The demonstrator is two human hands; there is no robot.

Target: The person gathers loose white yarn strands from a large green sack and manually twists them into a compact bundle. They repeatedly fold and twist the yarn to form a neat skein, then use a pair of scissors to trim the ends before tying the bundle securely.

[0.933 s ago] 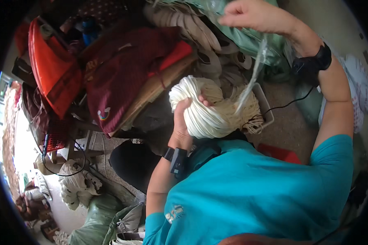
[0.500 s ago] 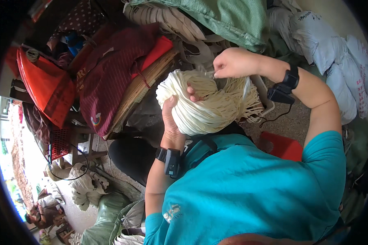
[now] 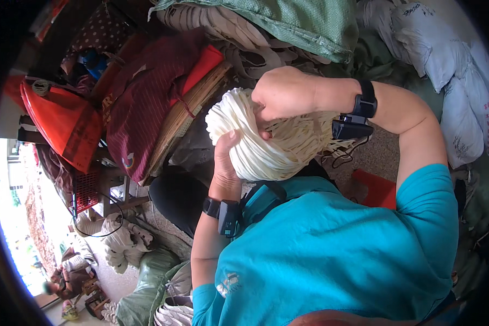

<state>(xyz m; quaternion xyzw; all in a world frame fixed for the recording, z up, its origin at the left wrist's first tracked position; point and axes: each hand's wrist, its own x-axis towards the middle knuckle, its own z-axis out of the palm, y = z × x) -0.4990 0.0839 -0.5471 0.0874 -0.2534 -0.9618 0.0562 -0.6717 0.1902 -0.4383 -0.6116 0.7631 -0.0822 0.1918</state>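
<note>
A thick coil of cream-coloured cord (image 3: 271, 157) rests near my lap, its many loops bunched at the left and looser at the right. My left hand (image 3: 228, 149) is wrapped round the coil's left side, thumb on the outside and fingertips showing inside the loops. Over the top of the coil, my right hand (image 3: 285, 95) is closed, with its fingers down against the inner strands near the left fingertips. What the right fingers pinch is mostly hidden behind the hand. Both wrists wear black straps with small devices.
A wooden board (image 3: 187, 119) with maroon striped cloth (image 3: 146, 103) lies left of the coil. A green woven sack (image 3: 304, 27) is beyond it, and white sacks (image 3: 437, 54) pile at far right. A red plastic piece (image 3: 372, 190) is on the floor. Another person (image 3: 60, 282) sits at far left.
My right hand has moved left and down, from above the coil's right part onto its inner loops. My left hand keeps its hold on the coil.
</note>
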